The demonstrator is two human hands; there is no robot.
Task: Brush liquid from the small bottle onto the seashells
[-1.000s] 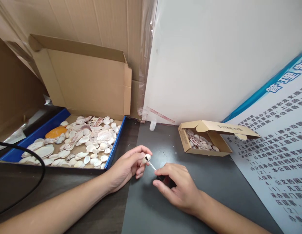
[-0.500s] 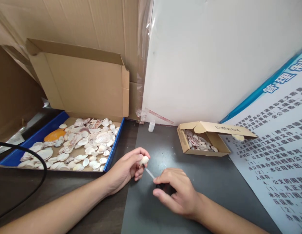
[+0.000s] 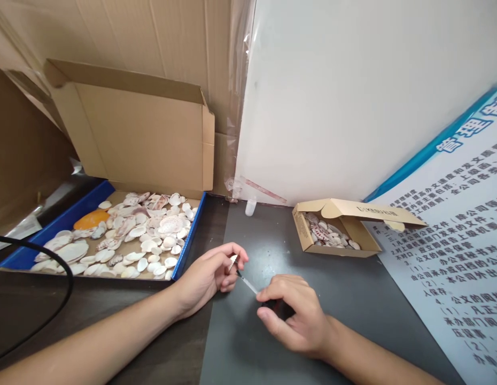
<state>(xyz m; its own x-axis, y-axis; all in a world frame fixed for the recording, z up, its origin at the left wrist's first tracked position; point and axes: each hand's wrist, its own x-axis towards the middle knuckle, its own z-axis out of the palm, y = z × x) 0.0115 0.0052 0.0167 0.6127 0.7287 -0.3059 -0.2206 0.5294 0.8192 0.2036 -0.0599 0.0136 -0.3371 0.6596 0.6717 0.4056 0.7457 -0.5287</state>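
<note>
My left hand (image 3: 208,275) pinches a small pale seashell (image 3: 232,261) between thumb and fingers, just above the dark mat (image 3: 272,240). My right hand (image 3: 292,313) is closed round a small brush (image 3: 248,283) with a dark handle and a thin pale stem. The brush tip touches the underside of the shell. Both hands hover close together near the mat's left edge. To the left lies a wide blue-edged cardboard box (image 3: 188,240) filled with several white and pinkish shells, plus one orange shell (image 3: 90,218).
A small open cardboard box (image 3: 336,211) with several shells sits at the back right. A small clear vial (image 3: 250,206) stands by the white wall. A printed poster (image 3: 460,256) leans on the right. A black cable (image 3: 52,256) loops at the left.
The shell has turned in my left fingers, from its ribbed face up to nearly edge-on. The brush stays against it, and my right hand has shifted only slightly.
</note>
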